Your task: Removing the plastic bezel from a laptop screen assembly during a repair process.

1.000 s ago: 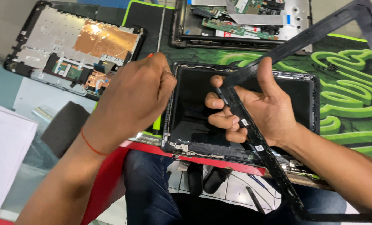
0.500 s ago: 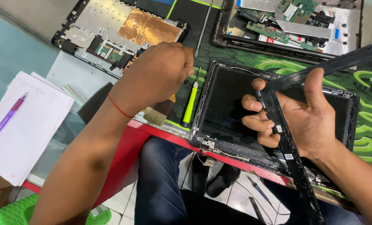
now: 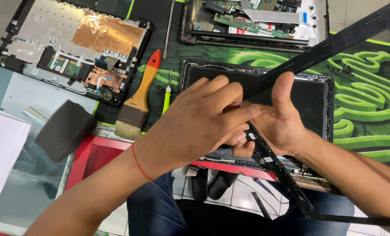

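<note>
My right hand (image 3: 278, 124) grips a thin black plastic screen bezel frame (image 3: 334, 41), lifted and tilted above a dark laptop screen panel (image 3: 310, 94) that lies flat on the mat. My left hand (image 3: 195, 124) has come over to the same spot. Its fingers rest on the bezel's corner bar, next to my right thumb, and cover part of the panel. The frame's lower bar (image 3: 286, 179) runs down past the table edge over my lap.
A paintbrush with an orange handle (image 3: 139, 98) and a green screwdriver (image 3: 167, 95) lie left of the panel. An opened laptop base (image 3: 72, 48) sits at the far left, another with circuit boards (image 3: 256, 22) at the back. A black foam block (image 3: 64, 129) rests near white paper (image 3: 3, 153).
My left hand moved right, away from the brush and screwdriver, and now touches the bezel beside my right hand. The brush is uncovered. The view shifted.
</note>
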